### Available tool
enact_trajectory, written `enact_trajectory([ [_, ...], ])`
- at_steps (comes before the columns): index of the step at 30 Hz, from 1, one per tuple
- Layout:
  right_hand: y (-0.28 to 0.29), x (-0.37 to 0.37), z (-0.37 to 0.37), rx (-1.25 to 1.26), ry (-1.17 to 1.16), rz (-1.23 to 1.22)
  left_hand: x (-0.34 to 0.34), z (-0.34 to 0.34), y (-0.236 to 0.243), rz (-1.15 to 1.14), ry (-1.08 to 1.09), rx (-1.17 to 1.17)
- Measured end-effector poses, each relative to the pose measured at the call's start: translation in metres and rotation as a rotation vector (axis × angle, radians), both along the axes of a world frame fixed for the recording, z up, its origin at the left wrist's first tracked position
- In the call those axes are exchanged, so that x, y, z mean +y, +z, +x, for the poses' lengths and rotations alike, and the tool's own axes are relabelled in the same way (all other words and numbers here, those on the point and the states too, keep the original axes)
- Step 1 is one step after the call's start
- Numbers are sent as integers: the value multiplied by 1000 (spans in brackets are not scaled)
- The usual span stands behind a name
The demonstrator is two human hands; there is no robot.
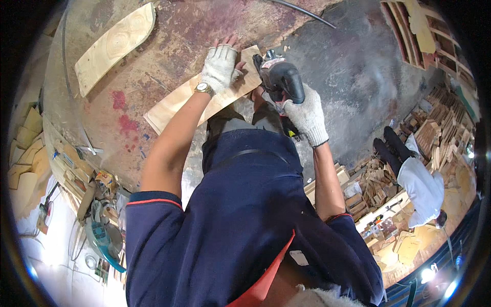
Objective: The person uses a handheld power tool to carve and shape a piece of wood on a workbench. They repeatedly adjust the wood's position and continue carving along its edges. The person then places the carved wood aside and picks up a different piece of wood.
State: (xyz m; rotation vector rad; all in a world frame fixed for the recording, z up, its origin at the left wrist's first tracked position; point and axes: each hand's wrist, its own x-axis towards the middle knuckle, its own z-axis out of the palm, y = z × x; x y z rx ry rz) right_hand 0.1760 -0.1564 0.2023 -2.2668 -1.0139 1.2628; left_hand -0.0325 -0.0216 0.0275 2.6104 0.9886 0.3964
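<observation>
My left hand (219, 65), in a white knitted glove with bare fingertips, lies flat with spread fingers on a long pale plywood board (176, 105). A wristwatch (203, 88) is on that wrist. My right hand (309, 116), in a similar white glove, is wrapped round the handle of a black jigsaw (287, 79). The jigsaw's front sits at the board's right end; its blade is hidden. The board slants across in front of my legs, its near end toward the lower left.
A plywood piece with one rounded end (115, 48) lies at the upper left. A dark cable (307, 14) runs at the top. Wood offcuts (365, 192) are heaped right. A person in a white shirt (420, 187) is beyond them. A teal power tool (99, 235) stands lower left.
</observation>
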Motion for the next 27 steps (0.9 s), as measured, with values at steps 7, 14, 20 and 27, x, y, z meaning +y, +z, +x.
enact_trajectory([
  [7,19,-70,17,-153,-135,11,-48,-23,45,-125,107,235],
  [14,19,-128,28,-221,-271,-71,-35,-41,64,-119,160,366],
  [20,7,-164,24,-136,-465,-146,59,-125,111,131,1020,139],
  [27,-2,-170,18,-222,-407,-80,48,-206,75,-191,1601,-855],
])
